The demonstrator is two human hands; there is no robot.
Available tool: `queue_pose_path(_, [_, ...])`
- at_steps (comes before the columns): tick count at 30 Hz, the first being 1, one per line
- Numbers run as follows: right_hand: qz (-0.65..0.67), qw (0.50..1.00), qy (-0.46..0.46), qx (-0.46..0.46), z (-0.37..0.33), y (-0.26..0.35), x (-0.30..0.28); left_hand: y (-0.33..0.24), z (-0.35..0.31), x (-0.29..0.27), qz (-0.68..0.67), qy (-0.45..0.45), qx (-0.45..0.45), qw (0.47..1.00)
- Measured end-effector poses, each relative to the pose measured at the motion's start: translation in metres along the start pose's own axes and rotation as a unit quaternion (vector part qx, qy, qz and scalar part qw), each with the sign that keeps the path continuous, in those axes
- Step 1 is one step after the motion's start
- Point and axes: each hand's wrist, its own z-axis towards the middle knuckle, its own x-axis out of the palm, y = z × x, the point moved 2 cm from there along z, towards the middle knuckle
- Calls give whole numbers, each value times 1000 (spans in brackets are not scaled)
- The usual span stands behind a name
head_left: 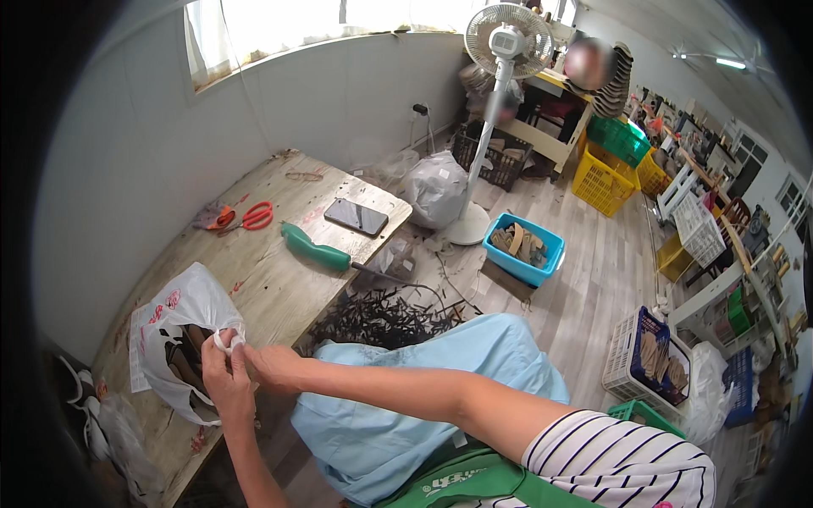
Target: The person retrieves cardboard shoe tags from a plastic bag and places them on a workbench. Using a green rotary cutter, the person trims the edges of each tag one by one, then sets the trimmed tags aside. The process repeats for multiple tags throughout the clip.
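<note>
A white plastic bag (pixel 196 295) with red print sits at the table's near left, its mouth gaping towards me. Brown curved pieces (pixel 185 366) show inside. My left hand (pixel 224 378) pinches a gathered white bit of the bag's rim between thumb and fingers. Right beside it, my right hand (pixel 273 367) is closed at the same edge of the bag, its fingertips partly hidden behind the left hand. A sheet of printed paper (pixel 138 349) lies partly under the bag.
On the worn wooden table (pixel 279 292) lie red-handled scissors (pixel 257 216), a green corded hand tool (pixel 315 249) and a phone (pixel 356 217). Black scraps (pixel 385 320) cover the floor beside it. A fan (pixel 478 161), a blue bin (pixel 527 267) and yellow crates (pixel 603 182) stand beyond.
</note>
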Motion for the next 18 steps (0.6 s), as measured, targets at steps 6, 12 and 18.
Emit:
queue_pose_path(6, [28,991,-126,-28,-3,39,-28,40,-33,-41,230,98,-52,967])
queue_pose_path(12, [127,957,-248,-86,-6,63,-26,30,-26,-53,-94,134,-142,976])
queue_pose_path(18, [373,912,-132,105,14,17,-61,18,-35,-43,162,75,30,983])
